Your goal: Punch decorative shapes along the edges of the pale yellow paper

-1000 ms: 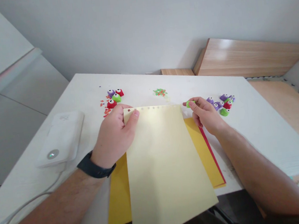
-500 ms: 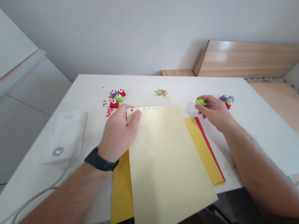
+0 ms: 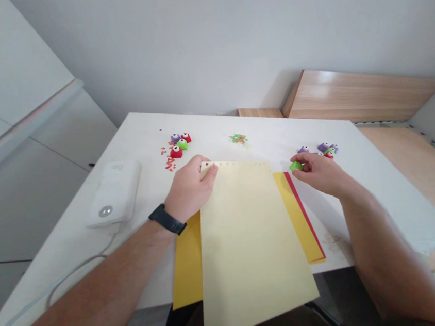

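My left hand (image 3: pixel 192 186) pinches a pale yellow sheet of paper (image 3: pixel 254 232) at its upper left corner, thumb on top. A row of small star-shaped holes runs along the sheet's top edge, with one dark red star at the left end. To the right, my right hand (image 3: pixel 319 173) has its fingers closed round a small green craft punch (image 3: pixel 295 165), low over the white table. Just behind that hand stands a purple punch (image 3: pixel 303 150) with an eye on top; another is partly hidden by the fingers. Several more punches (image 3: pixel 323 146) cluster beside them.
Under the sheet lie yellow paper (image 3: pixel 187 262) and red paper (image 3: pixel 304 211). Red, green and purple punches (image 3: pixel 176 151) stand at the back left by red paper bits (image 3: pixel 170 163). Green and orange confetti (image 3: pixel 239 138) lies at the back. A white cabled device (image 3: pixel 114 192) sits left.
My right hand has come down toward the table with the green punch, and purple punches now show behind it. My left hand keeps hold of the sheet; the view has shifted slightly.
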`<state>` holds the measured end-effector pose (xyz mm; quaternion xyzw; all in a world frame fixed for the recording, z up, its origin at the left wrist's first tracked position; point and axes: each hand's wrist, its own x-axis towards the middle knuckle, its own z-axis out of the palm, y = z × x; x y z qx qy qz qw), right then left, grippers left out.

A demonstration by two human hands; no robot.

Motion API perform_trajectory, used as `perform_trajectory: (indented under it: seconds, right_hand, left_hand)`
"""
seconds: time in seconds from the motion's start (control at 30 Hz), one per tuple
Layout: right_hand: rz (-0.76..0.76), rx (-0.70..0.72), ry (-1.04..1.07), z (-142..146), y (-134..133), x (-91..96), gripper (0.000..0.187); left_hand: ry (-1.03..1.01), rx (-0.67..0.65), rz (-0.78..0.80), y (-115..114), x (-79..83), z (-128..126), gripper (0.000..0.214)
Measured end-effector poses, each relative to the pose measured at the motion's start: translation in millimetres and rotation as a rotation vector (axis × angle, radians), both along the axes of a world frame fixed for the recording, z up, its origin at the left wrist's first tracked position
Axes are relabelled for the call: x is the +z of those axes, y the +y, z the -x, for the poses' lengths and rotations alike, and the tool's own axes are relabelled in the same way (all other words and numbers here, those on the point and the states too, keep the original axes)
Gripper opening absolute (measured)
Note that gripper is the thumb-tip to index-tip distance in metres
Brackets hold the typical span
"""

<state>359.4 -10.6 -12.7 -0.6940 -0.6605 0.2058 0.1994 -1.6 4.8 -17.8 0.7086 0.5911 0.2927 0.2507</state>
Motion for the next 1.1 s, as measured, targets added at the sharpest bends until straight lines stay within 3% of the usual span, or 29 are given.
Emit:
perform_trajectory:
  seconds: [0.1, 0.23, 0.37, 0.47, 0.67, 0.83, 1.0, 1.1]
  right_hand:
    - [0.056, -0.022, -0.203, -8.9, -8.7, 8.0, 0.038]
    - [0.059, -0.103, -0.367, -30.4, -24.7, 1.9, 0.040]
    - [0.067, -0.251, -0.338, -52.5, -35.8, -14.2, 0.045]
    - [-0.021, -0.361, -0.310, -60.6, -35.2, -24.2, 0.043]
    - [-0.123, -0.393, -0.359, -60.4, -28.8, -31.7, 0.036]
    - [-0.252, -0.322, -0.387, -36.5, -30.6, -19.5, 0.037]
    - [-0.365, -0.065, -0.296, 20.3, -15.2, 11.6, 0.031]
    - [-0.348, 0.129, -0.219, 65.0, 7.7, 27.4, 0.028]
  left_hand:
    - [0.022, -0.024, -0.010, -1.1, -0.6, -1.7, 0.027]
    - [0.019, -0.041, 0.001, -3.1, 1.5, -5.1, 0.026]
    - [0.029, -0.039, 0.022, -4.0, 3.1, -7.6, 0.025]
    - [0.046, -0.046, 0.030, -3.9, 2.3, -8.4, 0.025]
    - [0.070, -0.047, 0.025, -3.3, 1.5, -8.5, 0.024]
    - [0.075, -0.054, 0.015, -5.1, -0.8, -9.5, 0.023]
    - [0.096, -0.053, 0.004, -5.5, -6.3, -11.7, 0.024]
    - [0.101, -0.053, -0.001, -4.7, -9.2, -12.0, 0.023]
